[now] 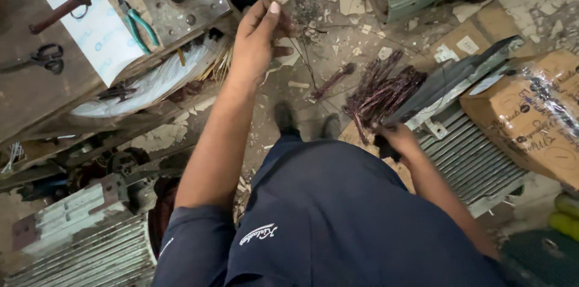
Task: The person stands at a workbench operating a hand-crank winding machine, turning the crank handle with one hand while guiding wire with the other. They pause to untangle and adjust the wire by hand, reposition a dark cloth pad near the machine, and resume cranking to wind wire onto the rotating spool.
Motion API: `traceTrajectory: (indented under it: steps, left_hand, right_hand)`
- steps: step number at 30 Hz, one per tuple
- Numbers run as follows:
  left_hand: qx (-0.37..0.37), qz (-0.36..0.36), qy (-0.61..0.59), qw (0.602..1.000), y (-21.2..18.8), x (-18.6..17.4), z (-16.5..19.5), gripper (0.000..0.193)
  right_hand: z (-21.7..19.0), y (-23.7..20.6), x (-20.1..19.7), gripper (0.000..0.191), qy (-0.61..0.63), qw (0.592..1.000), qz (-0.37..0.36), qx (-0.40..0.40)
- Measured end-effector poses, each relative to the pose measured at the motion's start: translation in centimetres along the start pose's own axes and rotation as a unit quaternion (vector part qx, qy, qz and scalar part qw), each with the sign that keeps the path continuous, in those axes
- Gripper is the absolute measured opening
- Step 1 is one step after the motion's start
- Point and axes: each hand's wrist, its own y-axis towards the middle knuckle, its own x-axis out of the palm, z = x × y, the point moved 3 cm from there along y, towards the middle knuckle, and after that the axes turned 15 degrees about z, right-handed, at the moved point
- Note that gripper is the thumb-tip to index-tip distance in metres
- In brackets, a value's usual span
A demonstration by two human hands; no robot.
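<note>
A person's left hand (pixel 258 36) pinches thin wire strands (pixel 301 60) at the workbench (pixel 36 91) edge, raised so the strands hang free. The right hand (pixel 395 139), well to the right of the workbench, grips a dark reddish wire bundle (pixel 380 91), held low to steady it.

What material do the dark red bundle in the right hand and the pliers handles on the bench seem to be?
Wire bundle: probably enamelled copper, judging by its glossy reddish-brown thin strands. Pliers handles: apparently plastic or rubber sleeves, smooth and green.
</note>
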Motion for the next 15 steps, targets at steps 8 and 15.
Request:
traceTrajectory:
  steps: [8,15]
  left_hand:
    - [0.002,0.009,-0.007,1.0,0.4,1.0,0.0,0.021]
    - [0.013,0.018,0.0,1.0,1.3,0.7,-0.6,0.024]
  right_hand:
    - [-5.6,-0.1,4.4,0.067,-0.029,0.963,-0.1,-0.25]
    - [-13.1,-0.7,11.2,0.041,0.113,0.972,-0.077,-0.189]
